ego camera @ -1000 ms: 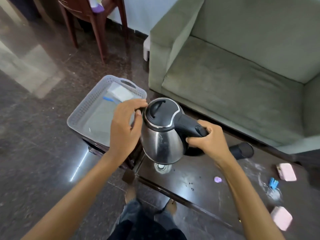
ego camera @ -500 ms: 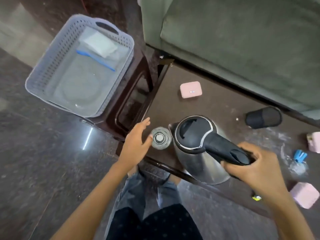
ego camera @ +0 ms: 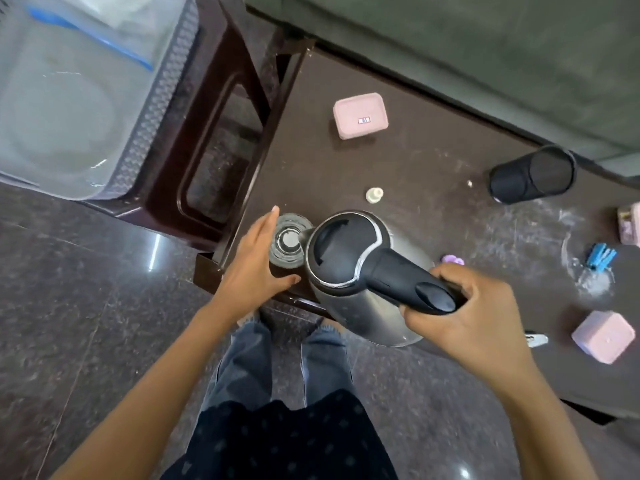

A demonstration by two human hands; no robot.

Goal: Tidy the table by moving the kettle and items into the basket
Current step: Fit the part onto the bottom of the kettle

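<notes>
the right hand (ego camera: pixel 464 317) is wrapped tight round the black handle (ego camera: pixel 408 282) of the kettle (ego camera: pixel 346 251). the kettle stands up straight. its bottom sticks out past the near edge of the worktop (ego camera: pixel 433 150), so i think it is lifted, not resting.

the left hand (ego camera: pixel 254 265) is flat and holds nothing. its fingers (ego camera: pixel 268 223) are straight and lie along the left side of a small round clear thing (ego camera: pixel 289 242), maybe a glass. they look like they touch it. the glass sits just left of the kettle, near the corner of the worktop.

the two hands are apart, with the kettle between them.

the basket (ego camera: pixel 162 98) is up and to the left of both hands, on a dark stool (ego camera: pixel 221 109) beside the worktop. the left hand is nearer to it. the kettle's handle points back toward the right hand and its spout points left, toward the basket side. so the kettle must go up and left, over the glass and the stool edge. it could bump the glass on the way.

other things wait on the worktop: a pink box (ego camera: pixel 360 116) far back, a black cup (ego camera: pixel 530 174) on its side, blue clips (ego camera: pixel 601 256) and another pink box (ego camera: pixel 602 336) off to the right.
</notes>
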